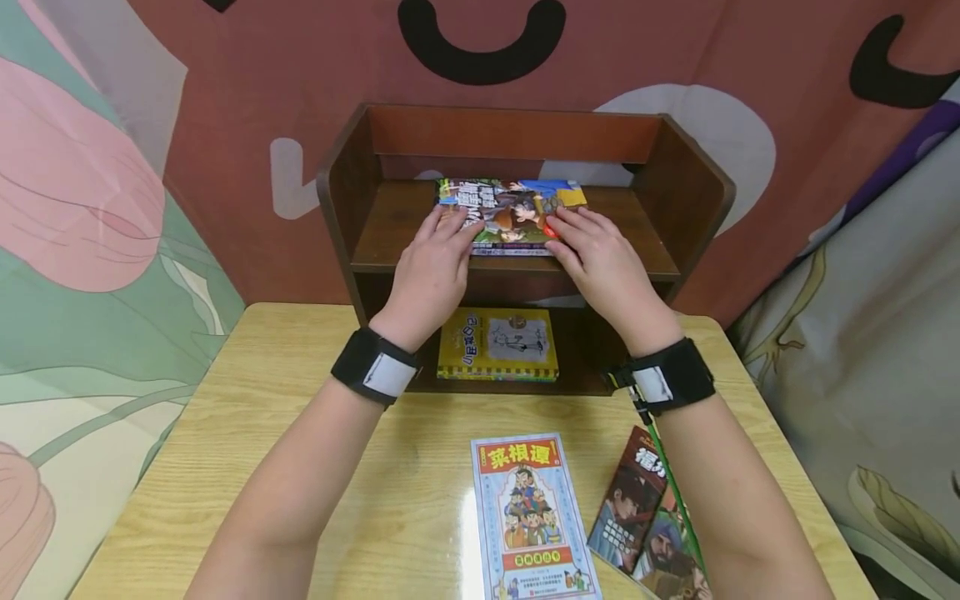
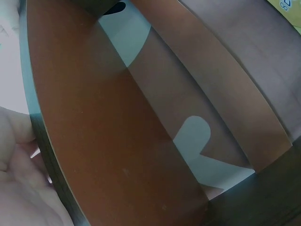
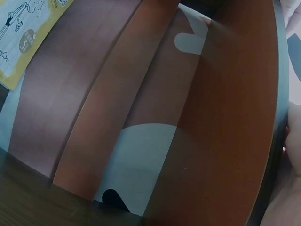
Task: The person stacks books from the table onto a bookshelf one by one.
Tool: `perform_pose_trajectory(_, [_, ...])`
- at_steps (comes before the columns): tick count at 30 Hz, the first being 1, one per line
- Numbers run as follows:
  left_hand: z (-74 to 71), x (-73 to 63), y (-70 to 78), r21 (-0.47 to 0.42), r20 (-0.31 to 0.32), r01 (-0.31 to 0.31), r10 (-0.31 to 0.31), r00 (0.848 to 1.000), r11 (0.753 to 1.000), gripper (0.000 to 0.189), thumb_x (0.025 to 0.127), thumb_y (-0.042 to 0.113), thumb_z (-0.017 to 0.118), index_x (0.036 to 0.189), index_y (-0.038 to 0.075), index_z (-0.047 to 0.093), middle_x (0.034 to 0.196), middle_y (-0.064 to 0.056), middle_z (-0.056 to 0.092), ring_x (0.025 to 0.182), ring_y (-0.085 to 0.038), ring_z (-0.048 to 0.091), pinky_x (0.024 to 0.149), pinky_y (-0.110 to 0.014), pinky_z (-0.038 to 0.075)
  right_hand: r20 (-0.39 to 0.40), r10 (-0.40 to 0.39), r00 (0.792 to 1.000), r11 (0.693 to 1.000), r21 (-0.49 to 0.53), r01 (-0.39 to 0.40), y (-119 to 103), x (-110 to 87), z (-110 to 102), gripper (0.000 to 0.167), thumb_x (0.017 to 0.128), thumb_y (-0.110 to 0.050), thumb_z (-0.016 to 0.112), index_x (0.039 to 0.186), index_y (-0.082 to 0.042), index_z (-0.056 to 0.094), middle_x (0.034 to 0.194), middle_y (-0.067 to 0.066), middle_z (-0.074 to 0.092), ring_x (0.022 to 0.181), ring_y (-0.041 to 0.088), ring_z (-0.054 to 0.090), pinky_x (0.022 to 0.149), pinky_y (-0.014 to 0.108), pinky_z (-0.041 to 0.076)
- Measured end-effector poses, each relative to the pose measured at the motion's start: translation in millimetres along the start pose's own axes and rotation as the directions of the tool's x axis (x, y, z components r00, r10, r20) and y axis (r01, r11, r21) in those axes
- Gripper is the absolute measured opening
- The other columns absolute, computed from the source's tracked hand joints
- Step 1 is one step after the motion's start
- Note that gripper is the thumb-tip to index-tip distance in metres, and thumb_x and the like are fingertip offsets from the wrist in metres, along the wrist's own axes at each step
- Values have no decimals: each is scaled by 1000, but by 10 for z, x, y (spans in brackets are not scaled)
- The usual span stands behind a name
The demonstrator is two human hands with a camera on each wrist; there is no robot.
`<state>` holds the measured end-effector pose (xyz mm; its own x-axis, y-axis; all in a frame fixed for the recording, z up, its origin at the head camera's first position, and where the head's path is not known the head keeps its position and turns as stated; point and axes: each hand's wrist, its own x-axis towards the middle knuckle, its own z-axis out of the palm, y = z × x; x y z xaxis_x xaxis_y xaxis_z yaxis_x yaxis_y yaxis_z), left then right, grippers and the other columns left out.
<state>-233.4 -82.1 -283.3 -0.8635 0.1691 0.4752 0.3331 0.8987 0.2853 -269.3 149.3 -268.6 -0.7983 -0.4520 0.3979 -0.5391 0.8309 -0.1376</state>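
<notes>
On the upper board of a small brown shelf lies a colorful comic book [image 1: 517,212], flat, with at least one more spine showing beneath its front edge. My left hand [image 1: 433,271] rests over the comic's left side, fingers extended. The right hand [image 1: 607,271] touches its right side, fingers relaxed and thumb by the front edge. In the left wrist view, part of the left hand [image 2: 23,174] shows beyond the shelf board's edge. The right wrist view likewise catches a bit of the right hand [image 3: 287,188]; the fingertips are hidden in both.
The shelf's side panels [image 1: 693,200] rise left and right of the hands. Yellow books [image 1: 498,346] lie on the lower level. Nearer on the wooden table [image 1: 360,517] are a light-blue book [image 1: 532,517] and a dark-covered book [image 1: 630,508], partly under the right forearm.
</notes>
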Motion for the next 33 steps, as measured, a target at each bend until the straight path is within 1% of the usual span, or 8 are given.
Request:
perform_pose_trajectory(4, [-6,12,20,-11,23,33,-32,999,999,39,100,20,43,139,20,50,151,-4,36,145,-28,19,111,-49,31,24,9,1000,1000,-5,-9,-12,13,0,54,99,-43,41,145,-15,40,152,6,35,143,29,25,118,45,18])
perform_pose_trajectory(8, [-6,22,26,-5,36,49,-49,998,999,40,100,20,42,140,21,49,152,-3,35,145,-29,18,112,-49,30,33,25,999,1000,-6,-25,-20,25,11,55,99,-44,39,145,-15,39,153,5,33,144,27,23,118,43,17])
perform_pose_trajectory(15, [-4,14,14,-3,29,37,-37,999,999,40,100,18,45,140,21,49,150,-3,37,145,-28,19,113,-45,29,16,45,999,999,-1,-45,-4,18,59,56,98,-49,37,146,-19,38,154,1,32,145,23,22,118,43,19])
perform_pose_trajectory(20, [-23,0,12,0,48,31,-31,998,1000,41,100,19,44,140,22,48,150,-2,37,145,-26,19,114,-44,27,10,42,999,999,2,-43,21,-12,75,58,97,-51,39,146,-19,38,154,1,32,145,23,22,117,45,20])
perform_pose_trajectory(25, [-41,-4,2,5,52,20,-20,998,1000,41,100,21,44,141,22,47,151,-2,37,145,-26,19,115,-43,26,4,31,1000,999,14,-31,10,-19,58,58,97,-50,41,145,-17,39,153,3,34,145,24,22,117,45,20])
perform_pose_trajectory(33, [-62,-10,-22,-11,59,6,-5,998,1000,41,100,20,44,141,21,47,150,-2,38,145,-23,19,118,-38,20,22,26,999,999,30,-26,3,-9,32,58,96,-47,44,146,-18,38,153,3,32,145,25,22,117,47,20])
